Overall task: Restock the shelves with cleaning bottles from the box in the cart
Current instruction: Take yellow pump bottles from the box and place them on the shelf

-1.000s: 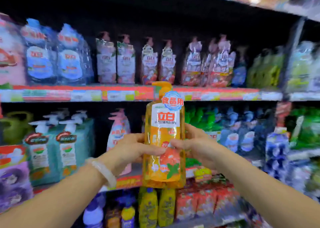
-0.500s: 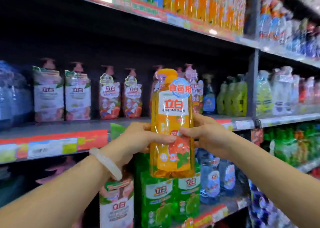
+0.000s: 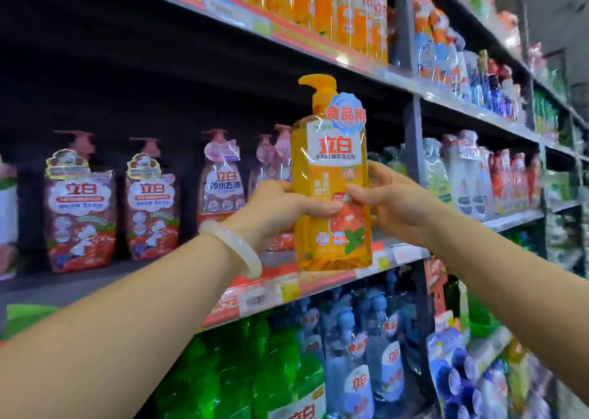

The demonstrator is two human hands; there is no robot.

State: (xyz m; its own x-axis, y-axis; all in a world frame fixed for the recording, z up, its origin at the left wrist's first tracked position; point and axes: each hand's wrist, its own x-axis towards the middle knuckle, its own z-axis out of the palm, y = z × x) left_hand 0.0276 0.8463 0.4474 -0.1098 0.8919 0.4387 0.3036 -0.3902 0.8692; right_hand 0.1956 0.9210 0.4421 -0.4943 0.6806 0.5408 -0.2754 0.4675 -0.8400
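An orange pump bottle (image 3: 331,182) with a white and red label stands upright in the air in front of the middle shelf (image 3: 287,283). My left hand (image 3: 280,208) grips its left side and my right hand (image 3: 392,201) grips its right side, thumbs on the front. A pale bangle sits on my left wrist. On the top shelf (image 3: 322,47), up and to the right, stands a row of matching orange bottles (image 3: 347,13). The box and cart are out of view.
Pink-capped bottles with red labels (image 3: 149,205) stand at the back of the middle shelf, with bare shelf floor in front of them. Green bottles (image 3: 261,377) and blue bottles (image 3: 363,364) fill the lower shelf. A grey upright post (image 3: 412,150) divides the bays.
Both hands have lifted the orange bottle higher, from the lower shelves to the middle shelf level. My view has tilted up, and the top shelf with orange bottles has come into sight.
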